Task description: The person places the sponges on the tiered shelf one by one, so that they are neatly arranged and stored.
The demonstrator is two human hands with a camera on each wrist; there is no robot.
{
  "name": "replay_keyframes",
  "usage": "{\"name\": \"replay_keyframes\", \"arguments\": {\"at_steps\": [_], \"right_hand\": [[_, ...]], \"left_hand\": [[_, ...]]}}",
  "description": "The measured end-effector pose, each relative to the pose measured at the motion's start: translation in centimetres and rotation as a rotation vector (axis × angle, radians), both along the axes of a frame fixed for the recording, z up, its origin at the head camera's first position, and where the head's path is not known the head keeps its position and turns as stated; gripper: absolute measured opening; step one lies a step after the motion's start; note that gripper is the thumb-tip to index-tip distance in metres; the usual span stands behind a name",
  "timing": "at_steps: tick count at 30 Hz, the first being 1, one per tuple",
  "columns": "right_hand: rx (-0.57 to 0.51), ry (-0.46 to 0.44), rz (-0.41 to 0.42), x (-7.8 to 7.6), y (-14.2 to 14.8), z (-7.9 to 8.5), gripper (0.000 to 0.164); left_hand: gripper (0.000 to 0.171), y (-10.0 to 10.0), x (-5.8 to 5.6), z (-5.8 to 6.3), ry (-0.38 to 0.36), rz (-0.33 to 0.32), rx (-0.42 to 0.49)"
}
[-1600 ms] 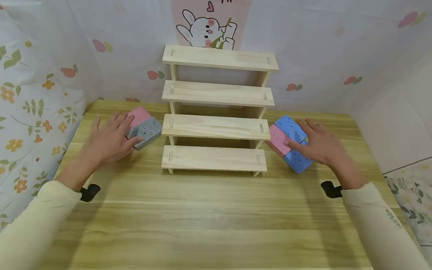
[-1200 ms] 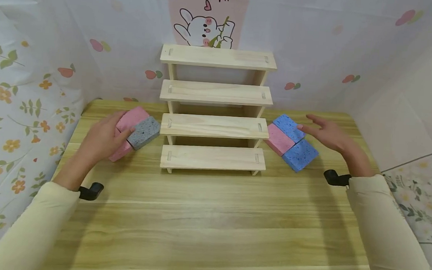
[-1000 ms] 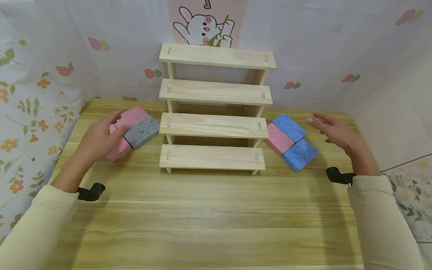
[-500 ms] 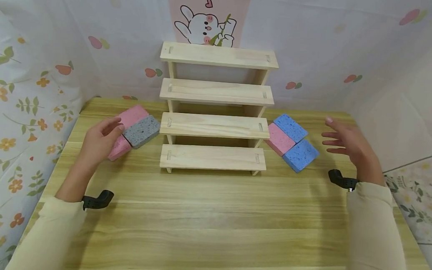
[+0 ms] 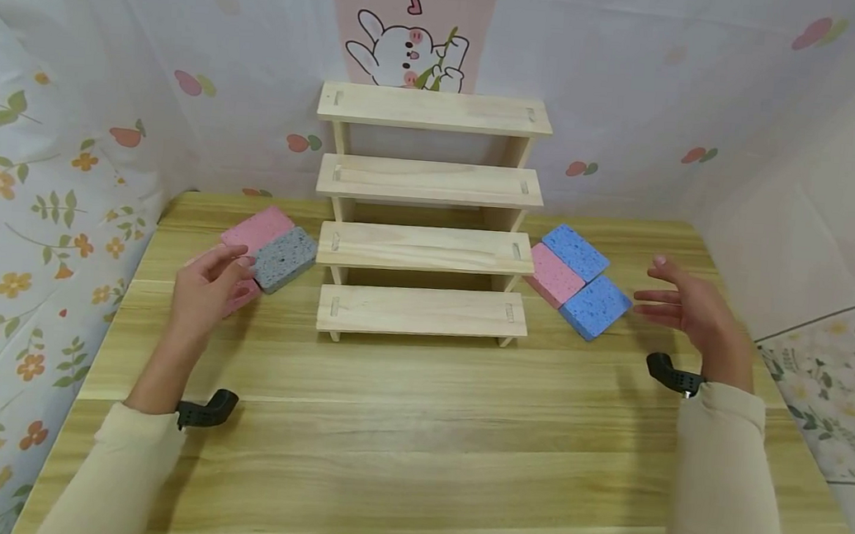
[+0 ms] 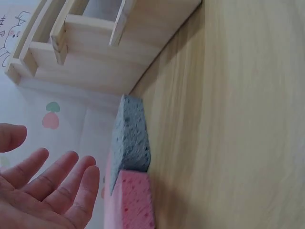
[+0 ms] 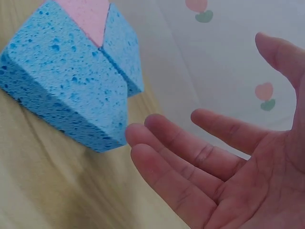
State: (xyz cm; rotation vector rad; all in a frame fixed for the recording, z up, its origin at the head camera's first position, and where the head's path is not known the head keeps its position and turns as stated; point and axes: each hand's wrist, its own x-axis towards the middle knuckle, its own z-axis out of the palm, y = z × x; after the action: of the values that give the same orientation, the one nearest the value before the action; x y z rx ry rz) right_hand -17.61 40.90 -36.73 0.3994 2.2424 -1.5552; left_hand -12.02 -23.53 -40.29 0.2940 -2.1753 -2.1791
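Observation:
My left hand point(image 5: 201, 291) hovers over the left group of sponges with its fingers relaxed and nothing in its grasp. That group has a grey sponge point(image 5: 284, 259), a pink sponge point(image 5: 259, 228) behind it and a second pink sponge point(image 5: 243, 295), partly hidden by the hand. In the left wrist view, the palm faces up beside the grey sponge. My right hand point(image 5: 700, 315) is empty and loosely spread, its fingertips near the lower blue sponge point(image 5: 596, 306). Another blue sponge point(image 5: 575, 251) and a pink sponge point(image 5: 555, 276) lie against it.
Between the two sponge groups stands a stepped wooden shelf point(image 5: 425, 249) with several bare steps. It sits on a wood-grain table point(image 5: 416, 432), near a printed cloth backdrop point(image 5: 618, 90). Patterned cloth point(image 5: 51, 216) also borders the left side.
My right hand has come off the blue and pink sponges and shifted right. My left hand has drawn back from the left group. Both sponge groups lie as before.

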Motion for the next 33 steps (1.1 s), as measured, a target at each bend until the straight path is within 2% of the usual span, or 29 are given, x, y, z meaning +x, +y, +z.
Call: {"name": "replay_keyframes", "arguments": {"at_steps": [2,4,8,13,18,25,28,33], "right_hand": [[-0.022,-0.013,-0.017,0.2,0.0,-0.3,0.089],[-0.047,-0.028,-0.028,0.4,-0.1,-0.7,0.087],[-0.118,-0.061,-0.053,0.8,-0.2,-1.2,0.084],[-0.181,-0.091,-0.089,1.1,-0.3,-1.6,0.087],[-0.187,-0.098,-0.106,1.1,-0.3,-1.8,0.09],[-0.177,-0.073,-0.113,1.3,-0.2,-2.2,0.088],[-0.161,-0.091,-0.103,1.3,-0.3,-2.5,0.085],[-0.13,-0.139,-0.103,1.1,-0.5,-3.2,0.082]], "left_hand": [[0.015,0.3,0.2,-0.3,0.002,-0.01,0.067],[0.016,0.7,0.5,-0.6,0.011,-0.012,0.062],[0.025,1.7,0.9,-1.2,0.015,-0.001,0.024],[0.035,2.8,1.1,-1.9,0.02,-0.004,-0.055],[0.04,3.7,1.2,-2.4,0.002,-0.039,-0.02],[0.048,4.8,1.0,-3.0,-0.079,-0.106,0.041],[0.049,5.2,0.9,-3.3,-0.099,-0.136,0.046],[0.046,5.8,0.9,-3.8,-0.122,-0.144,0.056]]}}
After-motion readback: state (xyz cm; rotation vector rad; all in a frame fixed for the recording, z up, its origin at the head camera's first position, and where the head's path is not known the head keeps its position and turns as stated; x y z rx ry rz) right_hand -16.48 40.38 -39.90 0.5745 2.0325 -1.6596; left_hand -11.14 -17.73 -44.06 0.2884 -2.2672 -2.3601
